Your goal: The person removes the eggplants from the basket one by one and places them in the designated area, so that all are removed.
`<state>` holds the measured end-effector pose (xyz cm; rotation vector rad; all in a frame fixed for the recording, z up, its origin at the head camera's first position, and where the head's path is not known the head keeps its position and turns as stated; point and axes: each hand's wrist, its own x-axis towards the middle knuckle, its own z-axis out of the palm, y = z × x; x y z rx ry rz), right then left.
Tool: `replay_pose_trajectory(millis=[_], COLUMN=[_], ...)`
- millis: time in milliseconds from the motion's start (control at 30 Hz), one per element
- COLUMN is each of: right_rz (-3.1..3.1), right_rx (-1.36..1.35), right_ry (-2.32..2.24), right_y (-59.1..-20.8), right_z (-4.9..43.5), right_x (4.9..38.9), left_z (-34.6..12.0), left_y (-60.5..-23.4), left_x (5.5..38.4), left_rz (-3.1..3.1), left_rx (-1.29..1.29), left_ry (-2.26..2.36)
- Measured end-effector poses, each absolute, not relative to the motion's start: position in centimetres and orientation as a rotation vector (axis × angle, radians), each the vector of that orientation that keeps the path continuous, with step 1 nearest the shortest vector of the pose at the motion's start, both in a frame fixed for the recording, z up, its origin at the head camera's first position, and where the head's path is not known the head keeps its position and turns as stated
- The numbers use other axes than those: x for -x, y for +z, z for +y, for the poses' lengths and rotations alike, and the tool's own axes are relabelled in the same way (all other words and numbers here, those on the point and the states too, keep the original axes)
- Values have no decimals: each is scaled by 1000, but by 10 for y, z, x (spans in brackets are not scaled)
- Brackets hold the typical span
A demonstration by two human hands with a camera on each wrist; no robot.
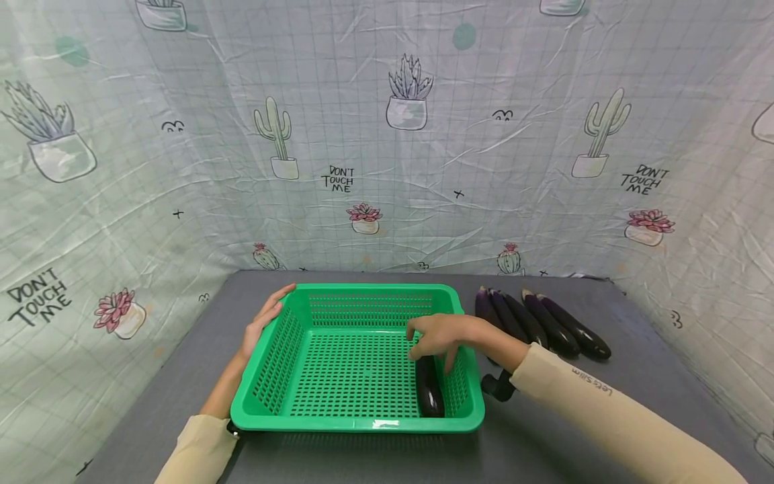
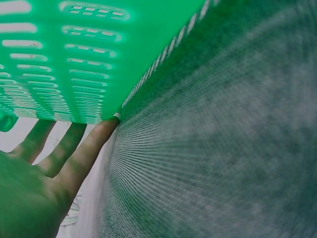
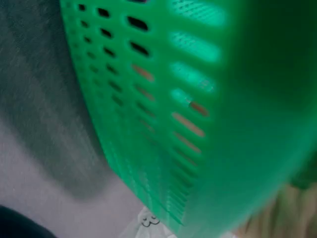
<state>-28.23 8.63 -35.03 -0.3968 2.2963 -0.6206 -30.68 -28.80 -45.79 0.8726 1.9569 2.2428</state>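
Note:
A green plastic basket (image 1: 363,425) with slotted walls stands in the middle of the table. Along its right side, a dark purple eggplant (image 1: 430,393) lies lengthwise on the basket floor. My right hand (image 1: 441,334) reaches over the right rim, above the far end of this eggplant and hiding it. Its fingers are spread, some on the left of the eggplant and one on the right. At the basket's left side, my left hand (image 1: 260,327) rests along the outer wall. The left wrist view shows its fingers (image 2: 81,161) extended against the green plastic.
To the right of the basket, several more eggplants (image 1: 556,329) lie side by side on the grey table (image 1: 544,430). A printed cloth (image 1: 375,148) with cactus drawings hangs behind and at both sides of the table.

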Motion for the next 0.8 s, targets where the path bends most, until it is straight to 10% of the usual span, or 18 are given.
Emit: replay_pose_trajectory(millis=[800], right_rz=[2272], right_rx=[443], right_ry=[-622], right_y=[-382], right_z=[76], right_x=[275], left_z=[-288], left_y=[-460], left_x=[309], left_rz=[2071], left_rx=[-852], left_ry=[2194])
